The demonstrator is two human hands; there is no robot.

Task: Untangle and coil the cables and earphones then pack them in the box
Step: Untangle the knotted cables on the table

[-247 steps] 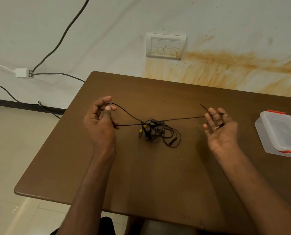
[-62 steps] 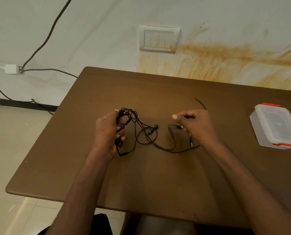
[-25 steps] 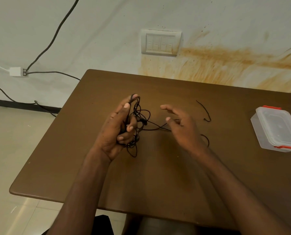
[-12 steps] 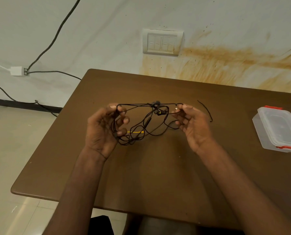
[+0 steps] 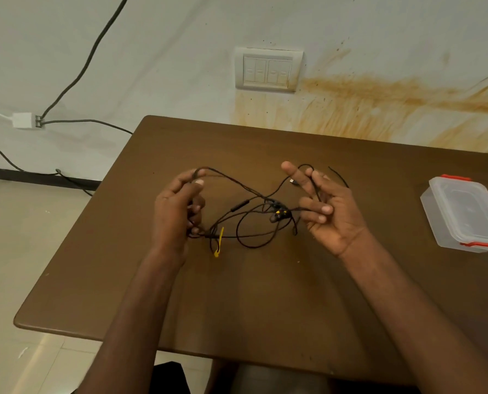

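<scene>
Black cable tangle [image 5: 254,220] hangs strung between both hands over the brown tabletop [image 5: 265,294]; left hand [image 5: 177,214] pinches a strand up top, right hand [image 5: 326,211] has cable threaded through curled fingers; lidded plastic box [image 5: 464,214] sits well off right.

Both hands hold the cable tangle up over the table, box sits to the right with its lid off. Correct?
Not quite: the head view shows the box with its lid on, red clips at both ends. The rest holds: the left hand and right hand hold the cable tangle over the table, box to the right.
</scene>
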